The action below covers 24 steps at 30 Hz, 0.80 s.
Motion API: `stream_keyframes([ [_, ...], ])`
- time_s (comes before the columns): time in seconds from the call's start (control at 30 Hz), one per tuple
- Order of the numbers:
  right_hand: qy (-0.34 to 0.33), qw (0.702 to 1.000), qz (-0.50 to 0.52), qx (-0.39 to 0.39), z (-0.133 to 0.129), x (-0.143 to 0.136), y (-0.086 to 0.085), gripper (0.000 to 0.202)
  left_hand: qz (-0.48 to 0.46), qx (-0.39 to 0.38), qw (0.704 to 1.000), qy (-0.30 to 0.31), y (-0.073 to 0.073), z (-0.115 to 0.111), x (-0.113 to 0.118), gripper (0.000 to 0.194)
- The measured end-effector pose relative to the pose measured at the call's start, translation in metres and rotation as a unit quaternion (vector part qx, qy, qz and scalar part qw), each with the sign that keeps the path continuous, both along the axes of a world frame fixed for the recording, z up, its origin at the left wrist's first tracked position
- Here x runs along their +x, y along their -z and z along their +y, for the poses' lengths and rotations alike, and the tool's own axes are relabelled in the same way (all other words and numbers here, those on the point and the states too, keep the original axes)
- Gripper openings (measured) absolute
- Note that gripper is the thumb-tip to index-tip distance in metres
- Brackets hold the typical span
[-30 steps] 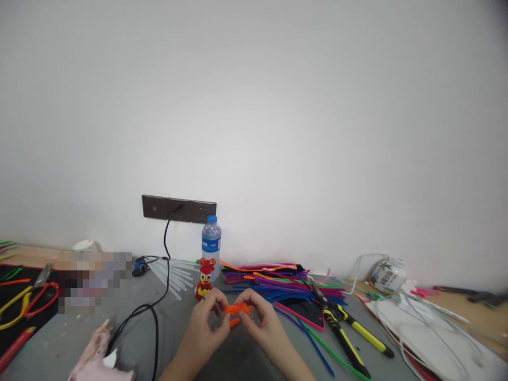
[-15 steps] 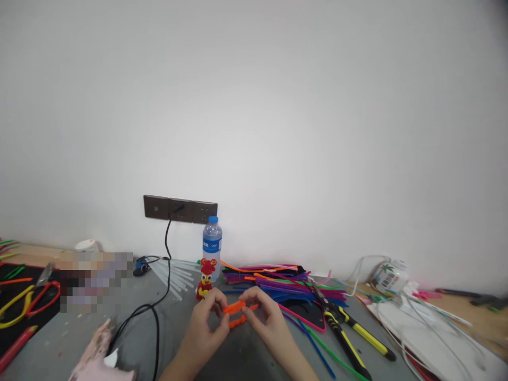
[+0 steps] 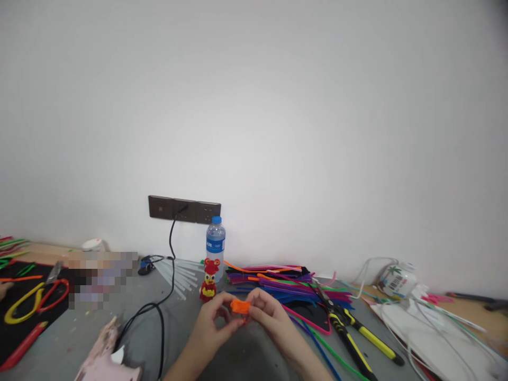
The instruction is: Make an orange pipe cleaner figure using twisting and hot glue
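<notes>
An orange fuzzy piece (image 3: 240, 307), bent into a compact shape, is held between my two hands above the grey table. My left hand (image 3: 214, 328) pinches its left side with thumb and fingers. On its right side, my right hand (image 3: 272, 320) grips it between thumb and curled fingers. Part of the piece is hidden by the fingertips. Just behind my left hand stands a small red and yellow figure (image 3: 209, 280), in front of a water bottle (image 3: 215, 246).
Bundled pipe cleaners (image 3: 278, 283) lie behind my right hand, with yellow-black pliers (image 3: 349, 328) beside them. Clear sticks (image 3: 178, 275) and a black cable (image 3: 162, 317) are to the left. Scissors (image 3: 39, 301) rest on a black mat far left.
The orange piece, formerly showing two separate strands between my hands, now looks more compact. My hands are closer together around it. The view has shifted slightly, and something skin-coloured shows at the left edge.
</notes>
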State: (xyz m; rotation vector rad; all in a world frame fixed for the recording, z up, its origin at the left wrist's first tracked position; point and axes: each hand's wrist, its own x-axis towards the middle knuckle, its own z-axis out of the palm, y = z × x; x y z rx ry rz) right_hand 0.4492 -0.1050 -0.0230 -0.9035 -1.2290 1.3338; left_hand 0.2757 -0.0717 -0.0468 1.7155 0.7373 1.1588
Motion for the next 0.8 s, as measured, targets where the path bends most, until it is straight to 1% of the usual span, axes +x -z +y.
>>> stream_keyframes([
  [0.1,-0.005,1.0,0.003,-0.013,-0.001,0.0,-0.002,0.034,0.008,-0.008,1.0,0.004,0.0,0.002,0.0,0.012],
  [0.33,-0.017,0.999,0.042,-0.028,-0.003,-0.005,-0.001,0.03,0.006,0.018,1.0,-0.017,-0.005,0.001,-0.002,0.016],
  [0.47,-0.023,0.998,0.045,-0.035,-0.004,-0.007,-0.002,0.03,-0.005,0.001,1.0,-0.018,-0.005,0.0,-0.001,0.017],
  [0.57,-0.015,0.999,0.032,-0.028,-0.003,-0.005,0.0,0.031,-0.007,-0.006,1.0,-0.021,-0.003,0.002,-0.001,0.018],
  [0.67,0.026,1.0,0.004,-0.008,0.003,-0.001,0.004,0.035,-0.006,-0.008,0.998,-0.057,0.0,0.006,-0.002,0.022],
  [0.73,0.082,0.996,-0.022,0.02,0.007,0.002,0.007,0.039,-0.004,-0.026,0.996,-0.083,0.003,0.009,-0.002,0.025],
  [0.8,0.15,0.985,-0.054,0.063,0.007,0.004,0.006,0.041,-0.003,-0.052,0.994,-0.095,0.006,0.012,-0.001,0.027],
])
